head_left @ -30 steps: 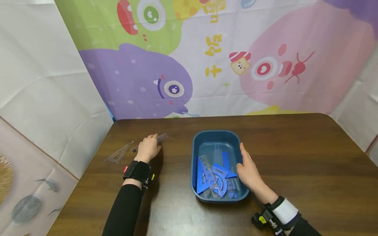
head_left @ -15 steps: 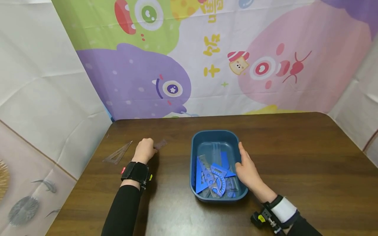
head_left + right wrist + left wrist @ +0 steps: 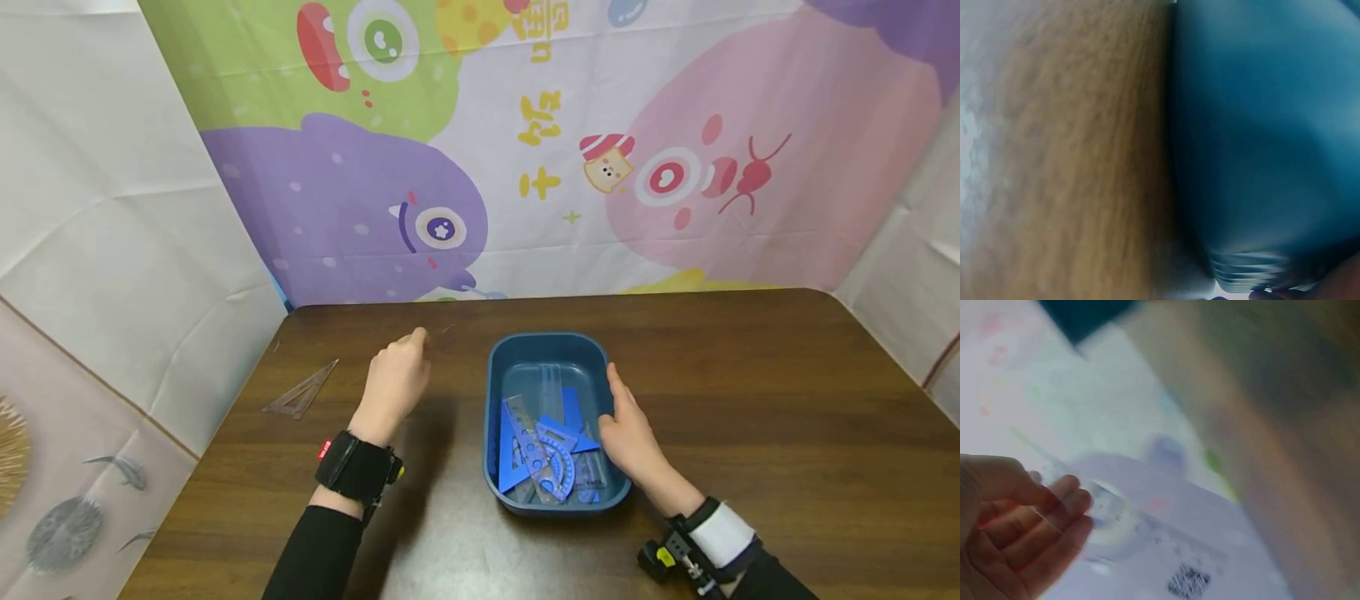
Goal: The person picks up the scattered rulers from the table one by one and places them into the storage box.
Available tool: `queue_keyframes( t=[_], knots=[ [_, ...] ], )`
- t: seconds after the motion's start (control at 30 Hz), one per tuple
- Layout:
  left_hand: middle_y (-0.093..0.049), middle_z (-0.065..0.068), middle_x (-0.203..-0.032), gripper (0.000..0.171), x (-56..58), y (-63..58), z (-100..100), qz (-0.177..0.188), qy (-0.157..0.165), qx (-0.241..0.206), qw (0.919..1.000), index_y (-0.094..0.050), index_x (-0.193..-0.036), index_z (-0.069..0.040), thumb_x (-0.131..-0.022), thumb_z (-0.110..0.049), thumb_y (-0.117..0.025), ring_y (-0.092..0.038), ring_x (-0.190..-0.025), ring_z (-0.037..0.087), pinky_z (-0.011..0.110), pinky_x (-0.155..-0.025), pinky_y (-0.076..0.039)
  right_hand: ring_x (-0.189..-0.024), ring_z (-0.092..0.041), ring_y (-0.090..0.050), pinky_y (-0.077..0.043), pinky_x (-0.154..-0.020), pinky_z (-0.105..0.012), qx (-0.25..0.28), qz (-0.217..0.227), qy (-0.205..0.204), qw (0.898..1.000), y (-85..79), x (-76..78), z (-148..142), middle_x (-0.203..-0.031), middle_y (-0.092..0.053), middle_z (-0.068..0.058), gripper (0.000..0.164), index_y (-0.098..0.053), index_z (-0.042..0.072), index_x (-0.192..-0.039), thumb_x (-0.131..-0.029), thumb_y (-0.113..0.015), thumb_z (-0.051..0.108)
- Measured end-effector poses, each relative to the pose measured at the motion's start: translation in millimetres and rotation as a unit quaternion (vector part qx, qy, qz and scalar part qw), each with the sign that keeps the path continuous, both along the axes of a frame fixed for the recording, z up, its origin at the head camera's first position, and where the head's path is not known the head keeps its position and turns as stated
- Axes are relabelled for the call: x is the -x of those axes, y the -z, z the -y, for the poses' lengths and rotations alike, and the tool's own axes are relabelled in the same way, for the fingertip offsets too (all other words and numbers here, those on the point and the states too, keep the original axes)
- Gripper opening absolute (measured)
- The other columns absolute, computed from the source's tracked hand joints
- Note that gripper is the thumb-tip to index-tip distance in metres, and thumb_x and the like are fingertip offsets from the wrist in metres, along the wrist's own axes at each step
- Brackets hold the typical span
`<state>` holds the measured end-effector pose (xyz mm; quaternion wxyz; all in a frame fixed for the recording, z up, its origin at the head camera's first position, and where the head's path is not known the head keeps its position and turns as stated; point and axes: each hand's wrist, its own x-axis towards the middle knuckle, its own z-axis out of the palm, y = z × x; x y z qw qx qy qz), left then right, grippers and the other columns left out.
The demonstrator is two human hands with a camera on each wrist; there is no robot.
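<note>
My left hand (image 3: 393, 379) is raised over the left part of the table and pinches a clear plastic ruler (image 3: 1150, 532) between thumb and fingers. In the left wrist view the ruler slants down to the right, with a black square code near its end; the head view hides it behind the hand. My right hand (image 3: 637, 437) lies against the right side of a blue plastic bin (image 3: 555, 507), index finger straight along the wall. Inside lie a blue protractor (image 3: 564, 478), a blue set square (image 3: 508, 472) and several clear rulers. A clear set square (image 3: 288, 407) lies at the left.
The brown wooden table (image 3: 720, 358) ends at a cartoon-printed cloth (image 3: 540, 250) behind. White sheeting (image 3: 127, 250) hangs along the left side, with more on the right.
My left hand has picked the clear ruler up off the table and moved a little to the right with it. The right hand and the bin have stayed in place.
</note>
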<state>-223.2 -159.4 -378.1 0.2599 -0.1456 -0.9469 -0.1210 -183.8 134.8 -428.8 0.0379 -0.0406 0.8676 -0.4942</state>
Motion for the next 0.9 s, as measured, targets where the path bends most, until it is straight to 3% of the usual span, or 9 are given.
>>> queue_keyframes(
  t=[0.1, 0.17, 0.3, 0.4, 0.47, 0.63, 0.8, 0.9],
  knots=[
    [-0.06, 0.007, -0.07, 0.015, -14.5, -12.2, -23.0, -0.053, 0.077, 0.006, 0.9957, -0.055, -0.084, -0.004, -0.073, 0.006, -0.059, -0.06, -0.058, 0.025, 0.038, -0.049, -0.046, -0.138, -0.034, -0.006, -0.012, -0.108, -0.051, 0.0, 0.001, 0.0, 1.0, -0.3, -0.1, -0.4, -0.152, -0.001, -0.017, 0.068, -0.001, 0.002, -0.145, -0.086, -0.033, -0.005],
    [-0.059, 0.004, -0.072, 0.014, -23.5, -15.5, -37.8, -0.078, 0.138, 0.031, 0.9868, -0.056, -0.084, -0.005, -0.074, 0.005, -0.059, -0.058, -0.061, 0.02, 0.033, -0.052, -0.047, -0.138, -0.034, -0.006, -0.011, -0.108, -0.051, 0.0, 0.002, -0.001, 1.0, -0.5, -0.1, -0.6, -0.152, -0.001, -0.017, 0.068, -0.001, 0.003, -0.145, -0.086, -0.032, -0.005],
    [-0.058, 0.001, -0.074, 0.012, -37.5, -11.9, -63.5, -0.11, 0.246, 0.139, 0.9529, -0.06, -0.08, -0.009, -0.08, 0.003, -0.057, -0.058, -0.071, 0.014, 0.026, -0.073, -0.05, -0.138, -0.033, -0.005, -0.011, -0.109, -0.051, 0.002, 0.005, 0.0, 1.0, -0.6, -0.1, -0.7, -0.152, -0.001, -0.016, 0.068, 0.0, 0.003, -0.145, -0.086, -0.032, -0.005],
    [-0.059, -0.002, -0.076, 0.015, -44.3, -3.3, -74.7, -0.104, 0.29, 0.216, 0.9266, -0.063, -0.078, -0.012, -0.084, 0.0, -0.057, -0.059, -0.079, 0.012, 0.025, -0.09, -0.045, -0.138, -0.033, -0.006, -0.012, -0.108, -0.051, 0.002, 0.004, -0.001, 1.0, -0.5, -0.8, -0.3, -0.152, -0.001, -0.016, 0.068, 0.0, 0.004, -0.145, -0.087, -0.032, -0.005],
    [-0.059, -0.004, -0.076, 0.016, -47.2, 1.9, -78.5, -0.085, 0.305, 0.243, 0.9169, -0.066, -0.08, -0.014, -0.085, -0.002, -0.058, -0.058, -0.081, 0.01, 0.023, -0.091, -0.044, -0.138, -0.033, -0.006, -0.013, -0.108, -0.051, 0.001, 0.005, -0.002, 1.0, -0.6, -0.7, -0.1, -0.152, -0.001, -0.016, 0.068, 0.001, 0.005, -0.146, -0.087, -0.032, -0.004],
    [-0.061, -0.007, -0.08, 0.019, -51.1, 9.7, -82.8, -0.038, 0.332, 0.256, 0.9072, -0.071, -0.082, -0.018, -0.086, -0.005, -0.058, -0.055, -0.082, 0.008, 0.019, -0.081, -0.045, -0.138, -0.033, -0.006, -0.013, -0.108, -0.052, 0.001, 0.007, -0.001, 1.0, -0.6, -0.3, -0.4, -0.152, -0.001, -0.015, 0.068, 0.002, 0.006, -0.146, -0.087, -0.032, -0.004],
    [-0.062, -0.008, -0.08, 0.024, -52.2, 13.3, -81.7, -0.035, 0.34, 0.26, 0.903, -0.072, -0.081, -0.02, -0.086, -0.003, -0.056, -0.056, -0.082, 0.008, 0.021, -0.089, -0.042, -0.138, -0.034, -0.006, -0.012, -0.108, -0.051, -0.001, 0.004, -0.001, 1.0, -0.1, 0.3, -0.6, -0.152, -0.001, -0.016, 0.068, 0.001, 0.005, -0.146, -0.087, -0.032, -0.004],
    [-0.062, -0.008, -0.078, 0.021, -50.5, 13.4, -76.3, -0.053, 0.332, 0.241, 0.9106, -0.071, -0.083, -0.019, -0.086, -0.004, -0.056, -0.056, -0.08, 0.009, 0.022, -0.087, -0.043, -0.138, -0.034, -0.006, -0.011, -0.108, -0.052, 0.001, 0.004, -0.003, 1.0, -0.4, 0.5, -0.8, -0.152, -0.001, -0.016, 0.067, 0.0, 0.004, -0.145, -0.087, -0.032, -0.004]
  ],
)
